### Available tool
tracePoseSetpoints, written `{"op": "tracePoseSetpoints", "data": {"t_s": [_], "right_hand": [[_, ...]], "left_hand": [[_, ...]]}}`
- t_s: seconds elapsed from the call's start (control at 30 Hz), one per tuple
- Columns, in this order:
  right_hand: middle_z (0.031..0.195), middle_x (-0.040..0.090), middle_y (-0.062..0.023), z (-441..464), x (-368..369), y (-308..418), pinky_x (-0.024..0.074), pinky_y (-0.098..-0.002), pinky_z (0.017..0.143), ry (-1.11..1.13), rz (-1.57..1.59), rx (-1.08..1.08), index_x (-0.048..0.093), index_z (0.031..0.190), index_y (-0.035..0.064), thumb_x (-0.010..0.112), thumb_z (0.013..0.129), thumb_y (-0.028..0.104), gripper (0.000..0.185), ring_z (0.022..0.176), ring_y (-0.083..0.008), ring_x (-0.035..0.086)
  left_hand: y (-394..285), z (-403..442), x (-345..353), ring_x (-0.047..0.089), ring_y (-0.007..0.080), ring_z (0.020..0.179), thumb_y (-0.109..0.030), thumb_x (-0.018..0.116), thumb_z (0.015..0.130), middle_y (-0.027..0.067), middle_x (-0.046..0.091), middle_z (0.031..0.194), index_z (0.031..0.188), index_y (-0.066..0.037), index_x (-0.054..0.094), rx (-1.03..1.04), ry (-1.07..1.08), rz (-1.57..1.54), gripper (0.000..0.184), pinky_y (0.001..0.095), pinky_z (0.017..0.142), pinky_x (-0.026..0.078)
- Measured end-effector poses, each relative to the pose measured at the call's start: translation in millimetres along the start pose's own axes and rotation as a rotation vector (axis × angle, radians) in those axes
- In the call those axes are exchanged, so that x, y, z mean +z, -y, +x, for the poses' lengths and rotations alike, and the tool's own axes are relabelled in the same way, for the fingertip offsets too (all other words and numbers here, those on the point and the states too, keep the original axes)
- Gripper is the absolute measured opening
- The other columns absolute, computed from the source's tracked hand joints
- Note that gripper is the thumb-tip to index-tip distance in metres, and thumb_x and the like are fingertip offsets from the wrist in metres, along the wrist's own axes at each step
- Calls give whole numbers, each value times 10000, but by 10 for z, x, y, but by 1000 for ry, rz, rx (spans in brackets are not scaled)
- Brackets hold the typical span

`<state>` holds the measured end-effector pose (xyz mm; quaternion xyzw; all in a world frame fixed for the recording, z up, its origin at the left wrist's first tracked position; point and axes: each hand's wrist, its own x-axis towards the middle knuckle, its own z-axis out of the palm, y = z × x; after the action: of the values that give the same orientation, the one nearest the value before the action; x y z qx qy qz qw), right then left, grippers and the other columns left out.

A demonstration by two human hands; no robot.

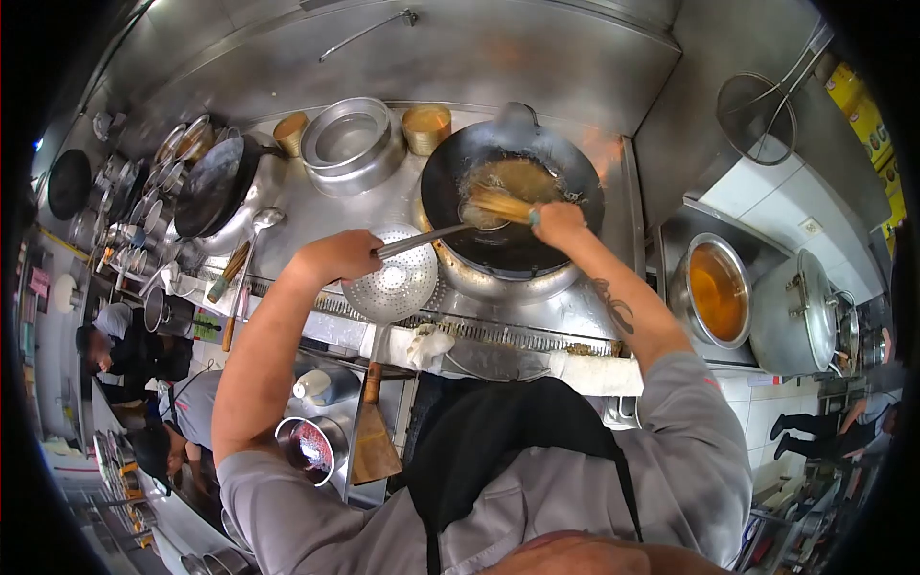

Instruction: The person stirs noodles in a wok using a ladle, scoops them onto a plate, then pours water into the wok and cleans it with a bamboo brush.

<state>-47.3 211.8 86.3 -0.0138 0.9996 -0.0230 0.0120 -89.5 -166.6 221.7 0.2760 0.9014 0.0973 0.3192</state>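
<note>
A tan brush of bundled, bamboo-like strips [503,205] is over the black, round-bottomed wok [444,192], its splayed tips aimed toward nine o'clock. The right hand [561,228] is wrapped around its bound end. The left hand [351,257] clasps a long-handled steel ladle [424,239], whose length presumably spares the knuckles heat; whether brush and ladle touch is unclear. Brown liquid [522,180] glistens below. At eight o'clock from the wok lies a round, perforated steel skimmer [391,285]; near ten, a smooth, wide steel pot [356,175]; at four, a steel pot of amber liquid [717,287].
</note>
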Motion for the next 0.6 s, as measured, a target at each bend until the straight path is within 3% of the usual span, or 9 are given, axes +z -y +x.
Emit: {"op": "tracePoseSetpoints", "data": {"t_s": [0.1, 0.17, 0.2, 0.27, 0.37, 0.47, 0.53, 0.6], "right_hand": [[1005, 687, -158, 123, 233, 46, 534, -429, 811, -117, -118, 62, 622, 1136, 64, 578, 839, 249, 353, 951, -311, 671], [1006, 686, -162, 19, 165, 57, 536, -425, 809, 2, -79, -22, 621, 1126, 59, 561, 848, 232, 332, 941, -312, 675], [1007, 686, -163, -39, 106, 86, 536, -424, 807, 61, -56, -65, 620, 1121, 56, 553, 853, 224, 323, 936, -312, 676], [958, 693, -165, 75, 196, -37, 535, -424, 818, 4, -35, 65, 634, 1084, 54, 590, 840, 237, 308, 918, -331, 677], [954, 703, -156, -75, -41, 137, 535, -422, 813, 7, 38, 92, 671, 1029, 70, 625, 814, 289, 310, 917, -322, 681], [965, 711, -124, -6, 96, -40, 534, -416, 803, 288, 318, 92, 701, 1006, 103, 641, 796, 357, 334, 909, -301, 684], [939, 716, -108, 72, -9, -168, 531, -403, 807, 221, 247, 248, 717, 999, 116, 647, 783, 400, 363, 901, -293, 685], [871, 713, -122, 83, -12, -152, 552, -403, 687, 125, 257, 158, 711, 998, 92, 656, 799, 400, 370, 777, -278, 700]], "left_hand": [[-126, -7, -42, 595, 203, 536, -194, 549, 827, 120, 618, 668, 1019, -30, 660, -73, 3, 15, 276, 368, 548, 496], [-159, 17, -72, 627, 222, 573, -201, 552, 826, 128, 629, 676, 998, -42, 668, -61, -29, 52, 261, 379, 569, 510], [-53, 83, 23, 643, 237, 610, -188, 551, 833, 134, 639, 696, 997, -42, 664, 40, -145, 149, 247, 387, 585, 518], [273, 235, 277, 676, 266, 684, -163, 551, 847, 145, 660, 737, 997, -42, 657, 238, -389, 342, 220, 402, 618, 534], [30, 63, 406, 687, 301, 788, -104, 544, 856, 167, 674, 804, 1081, -46, 625, 103, -492, 549, 246, 415, 664, 547], [-108, -46, 421, 688, 299, 779, -60, 536, 849, 158, 668, 825, 1153, -47, 580, 49, -437, 666, 307, 400, 672, 560], [-104, -66, 527, 694, 277, 788, -70, 525, 868, 144, 670, 844, 1154, -44, 595, 26, -456, 730, 295, 379, 656, 562], [-58, -32, 587, 694, 275, 778, -66, 532, 860, 135, 664, 853, 1162, -44, 587, 26, -489, 763, 308, 371, 648, 564]]}}
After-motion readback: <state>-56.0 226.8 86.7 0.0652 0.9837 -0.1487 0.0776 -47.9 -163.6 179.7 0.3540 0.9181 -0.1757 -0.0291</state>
